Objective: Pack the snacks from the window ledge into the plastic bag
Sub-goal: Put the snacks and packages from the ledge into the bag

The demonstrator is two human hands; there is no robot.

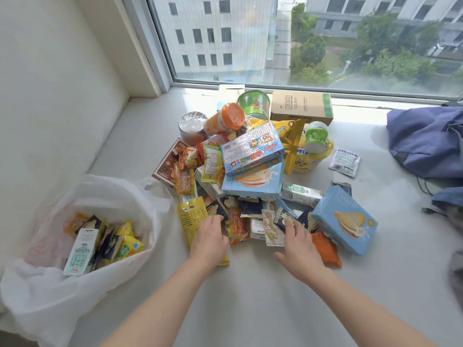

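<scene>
Fingers (215,220) of the left hand (210,240) lie loosely straight on a yellow packet (186,219); the right hand (297,242) spreads its fingers flat on small packets at the near edge of the snack pile (250,159). Neither grips anything. Left of them the white plastic bag (50,296) sits open on the pale ledge (250,296), some snacks already inside. Farther back a cardboard box (300,106) stands by the window (225,33), a blue cloth bag (423,139) at right.
</scene>
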